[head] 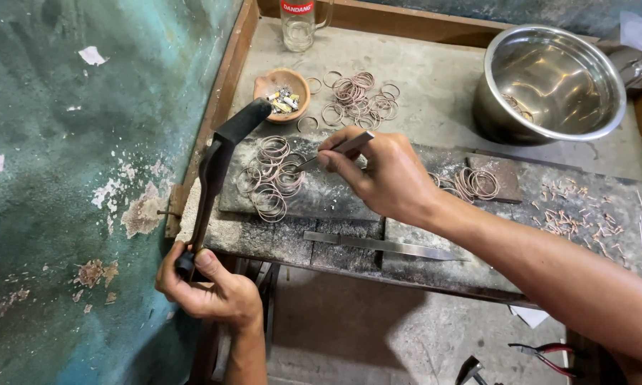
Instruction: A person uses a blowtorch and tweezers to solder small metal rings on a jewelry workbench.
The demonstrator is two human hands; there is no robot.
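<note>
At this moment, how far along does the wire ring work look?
Rings lie in three groups: a pile by the clay dish, a cluster under the tweezers and a small bunch. The right hand holds the tweezers; the left hand grips a torch. Which groups are finished is unclear.

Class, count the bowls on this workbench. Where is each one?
2. A small clay bowl sits at the back left beside loose wire rings; a large steel bowl stands at the back right. None seems hidden.

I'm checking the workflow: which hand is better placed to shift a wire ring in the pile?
Right: the right hand holds tweezers tipped at the wire rings, while the left hand grips the torch.
</note>
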